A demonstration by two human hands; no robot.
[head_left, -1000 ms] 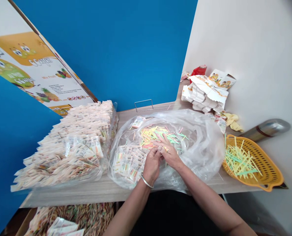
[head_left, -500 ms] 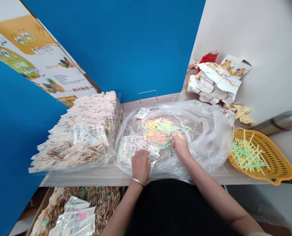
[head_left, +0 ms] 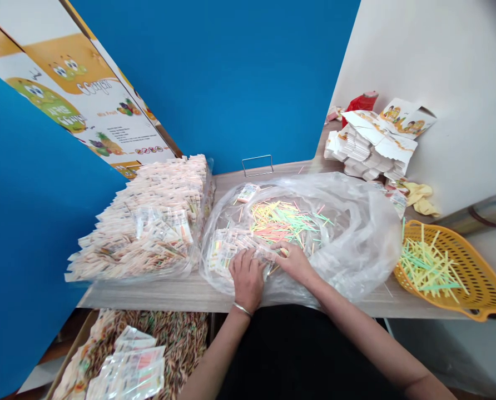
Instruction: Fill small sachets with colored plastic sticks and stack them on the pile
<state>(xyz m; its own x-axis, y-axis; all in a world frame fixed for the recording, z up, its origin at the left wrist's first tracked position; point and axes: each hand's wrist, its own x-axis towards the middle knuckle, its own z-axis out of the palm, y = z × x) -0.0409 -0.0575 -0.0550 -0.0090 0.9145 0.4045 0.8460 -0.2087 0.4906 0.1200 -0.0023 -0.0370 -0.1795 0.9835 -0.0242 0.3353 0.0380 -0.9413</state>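
Observation:
Small clear printed packets (head_left: 223,247) lie in an overlapping pile on a clear plastic sheet or bag (head_left: 348,244). My left hand (head_left: 247,278) rests at the pile's right end, its fingers bent over the edge of a packet. Close beside it, my right hand (head_left: 293,262) is pinched at that packet's right edge; what its fingertips hold is too small to make out. Just beyond both hands, short thin pink, yellow and green sticks (head_left: 279,222) lie loose in a heap. A little stack of printed cards or packets (head_left: 248,193) sits behind the heap.
On the left stands a large bag packed with filled packets (head_left: 160,194). A yellow basket (head_left: 477,266) holding longer sticks is at the right. Folded white cartons (head_left: 368,139) pile up at the back right. Below the table edge is a box of packets (head_left: 131,361).
My right hand has moved left from the stick heap to the packet by my left hand. The left hand stays at the pile. The whole view has shifted slightly.

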